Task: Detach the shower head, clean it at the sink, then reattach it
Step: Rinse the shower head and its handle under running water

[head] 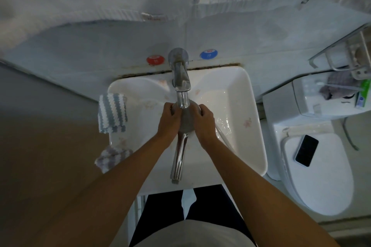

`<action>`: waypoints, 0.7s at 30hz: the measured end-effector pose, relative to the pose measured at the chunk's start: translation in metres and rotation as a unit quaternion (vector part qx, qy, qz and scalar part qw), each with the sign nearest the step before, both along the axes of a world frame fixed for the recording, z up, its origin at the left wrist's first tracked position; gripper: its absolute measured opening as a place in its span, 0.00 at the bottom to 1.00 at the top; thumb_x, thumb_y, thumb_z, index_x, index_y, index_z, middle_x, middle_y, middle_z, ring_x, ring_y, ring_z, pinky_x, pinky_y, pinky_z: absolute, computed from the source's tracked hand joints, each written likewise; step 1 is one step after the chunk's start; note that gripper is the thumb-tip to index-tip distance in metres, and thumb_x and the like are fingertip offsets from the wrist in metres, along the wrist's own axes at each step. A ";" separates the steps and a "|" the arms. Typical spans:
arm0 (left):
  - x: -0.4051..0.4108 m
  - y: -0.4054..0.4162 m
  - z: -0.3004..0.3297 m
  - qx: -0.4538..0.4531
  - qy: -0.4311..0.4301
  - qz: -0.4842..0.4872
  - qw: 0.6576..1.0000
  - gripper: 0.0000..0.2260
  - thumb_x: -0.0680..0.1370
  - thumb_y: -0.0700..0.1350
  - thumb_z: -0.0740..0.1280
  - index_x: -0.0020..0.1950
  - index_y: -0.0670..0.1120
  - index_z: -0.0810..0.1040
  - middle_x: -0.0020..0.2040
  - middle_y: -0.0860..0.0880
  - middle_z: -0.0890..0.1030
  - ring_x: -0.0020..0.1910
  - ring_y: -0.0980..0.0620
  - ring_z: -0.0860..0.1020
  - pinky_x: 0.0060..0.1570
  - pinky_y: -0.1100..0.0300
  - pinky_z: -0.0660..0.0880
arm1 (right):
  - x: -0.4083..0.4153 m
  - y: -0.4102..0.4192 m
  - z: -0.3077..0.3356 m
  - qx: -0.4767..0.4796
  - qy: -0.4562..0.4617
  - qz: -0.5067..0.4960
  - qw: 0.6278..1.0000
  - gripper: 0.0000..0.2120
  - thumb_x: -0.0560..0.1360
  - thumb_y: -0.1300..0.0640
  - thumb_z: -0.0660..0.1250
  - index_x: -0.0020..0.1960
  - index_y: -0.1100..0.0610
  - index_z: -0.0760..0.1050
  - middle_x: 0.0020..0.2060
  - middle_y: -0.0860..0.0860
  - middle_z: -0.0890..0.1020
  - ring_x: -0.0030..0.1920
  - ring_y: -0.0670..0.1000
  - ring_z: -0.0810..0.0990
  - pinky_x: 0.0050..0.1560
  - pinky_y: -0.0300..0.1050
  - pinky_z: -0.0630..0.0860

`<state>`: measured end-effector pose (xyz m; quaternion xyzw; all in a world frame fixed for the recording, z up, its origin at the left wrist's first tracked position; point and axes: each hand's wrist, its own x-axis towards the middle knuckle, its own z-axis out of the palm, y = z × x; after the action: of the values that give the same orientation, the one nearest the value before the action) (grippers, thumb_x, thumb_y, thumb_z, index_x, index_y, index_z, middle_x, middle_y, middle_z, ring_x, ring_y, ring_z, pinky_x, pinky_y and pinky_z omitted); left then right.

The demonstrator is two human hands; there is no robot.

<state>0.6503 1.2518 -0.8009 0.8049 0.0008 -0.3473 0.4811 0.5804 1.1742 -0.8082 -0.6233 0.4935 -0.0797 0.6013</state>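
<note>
The shower head (185, 120) sits over the sink (255, 132), its round end tucked right under the faucet (180, 78) spout, likely so the water reaches it. The left hand (168, 120) and right hand (204, 124) each close a grip around one side of that round end, fingers curled tight on it, steadying it. The chrome handle runs back from the grip toward the person. Left of the grip, a striped cloth (112, 113) drapes over the sink's edge, handy for wiping.
</note>
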 end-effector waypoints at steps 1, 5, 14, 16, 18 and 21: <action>0.000 0.000 -0.001 0.000 0.012 0.006 1.000 0.12 0.81 0.52 0.62 0.57 0.45 0.70 0.48 0.48 0.77 0.45 0.51 0.77 0.40 0.58 0.75 | 0.001 0.001 0.001 -0.011 0.008 0.013 1.000 0.13 0.79 0.48 0.64 0.42 0.57 0.74 0.34 0.49 0.76 0.34 0.46 0.73 0.38 0.41 0.71; 0.000 0.002 -0.005 0.039 0.025 0.032 0.998 0.17 0.78 0.56 0.64 0.57 0.44 0.72 0.51 0.46 0.78 0.49 0.47 0.78 0.48 0.49 0.79 | 0.004 0.006 0.001 -0.025 0.028 0.032 0.999 0.14 0.78 0.45 0.65 0.41 0.55 0.72 0.33 0.47 0.75 0.33 0.45 0.73 0.37 0.41 0.70; -0.001 0.002 -0.002 0.020 0.047 0.079 0.996 0.16 0.83 0.55 0.51 0.53 0.46 0.72 0.48 0.47 0.76 0.46 0.50 0.76 0.46 0.53 0.77 | 0.011 0.011 -0.001 0.023 0.028 0.004 0.999 0.16 0.81 0.48 0.56 0.38 0.51 0.73 0.35 0.48 0.77 0.36 0.48 0.75 0.42 0.47 0.73; -0.002 0.002 -0.003 0.022 0.058 0.078 0.995 0.15 0.83 0.54 0.51 0.55 0.46 0.71 0.49 0.46 0.75 0.47 0.49 0.76 0.49 0.52 0.76 | 0.012 0.010 -0.003 0.024 0.037 0.007 0.999 0.16 0.81 0.47 0.55 0.40 0.51 0.74 0.36 0.49 0.78 0.38 0.48 0.75 0.45 0.51 0.74; -0.004 0.002 -0.004 0.029 0.045 0.053 0.997 0.14 0.83 0.54 0.55 0.57 0.44 0.70 0.49 0.47 0.75 0.47 0.50 0.76 0.46 0.55 0.76 | 0.011 0.009 -0.005 0.018 0.050 0.017 0.998 0.15 0.80 0.46 0.56 0.44 0.55 0.74 0.38 0.50 0.77 0.39 0.49 0.76 0.46 0.50 0.75; -0.005 0.004 -0.006 0.030 0.034 0.031 0.998 0.16 0.80 0.54 0.61 0.59 0.44 0.68 0.50 0.47 0.77 0.48 0.49 0.78 0.46 0.56 0.77 | 0.009 0.008 -0.007 -0.001 0.073 0.054 0.996 0.20 0.77 0.40 0.62 0.52 0.57 0.74 0.43 0.51 0.80 0.43 0.51 0.79 0.46 0.48 0.79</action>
<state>0.6451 1.2557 -0.8065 0.8061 0.0527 -0.3592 0.4673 0.5893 1.1822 -0.8156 -0.6539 0.5015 -0.0019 0.5665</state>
